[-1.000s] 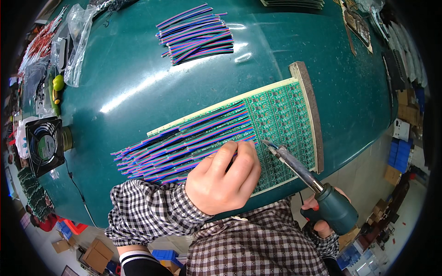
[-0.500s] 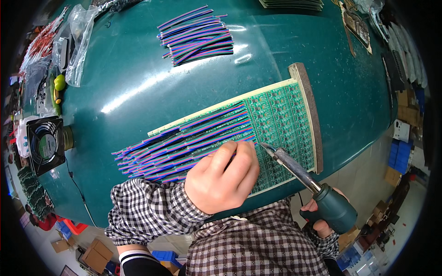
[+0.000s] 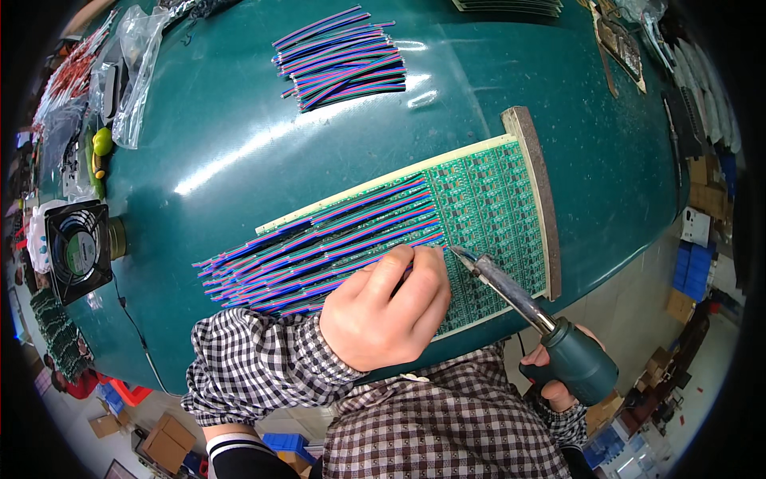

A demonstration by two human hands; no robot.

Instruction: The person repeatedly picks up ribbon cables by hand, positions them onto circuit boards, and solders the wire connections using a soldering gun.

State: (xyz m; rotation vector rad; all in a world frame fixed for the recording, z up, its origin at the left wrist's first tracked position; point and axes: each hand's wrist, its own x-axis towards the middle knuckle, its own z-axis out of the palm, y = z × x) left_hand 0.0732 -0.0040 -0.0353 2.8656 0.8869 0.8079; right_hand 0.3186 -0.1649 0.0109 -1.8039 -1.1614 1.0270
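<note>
My left hand is pinched closed over the circuit board panel, at the ends of the striped ribbon wires. A ribbon wire runs in under its fingers; the pinched end itself is hidden by them. In my right hand is a soldering gun with a dark green handle and a metal barrel. Its tip points up and left, just right of my left fingertips, close over the board. Rows of blue, red, green and black wires lie across the left part of the panel.
A brown bar lines the panel's right edge. Beyond it sits a pile of loose ribbon wires on the green table. At the left stand a small black fan and clear plastic bags. A soldering stand lies far right.
Almost nothing differs. Both hands and the soldering gun stay in practically the same place, with only a very slight shift of the left fingers.
</note>
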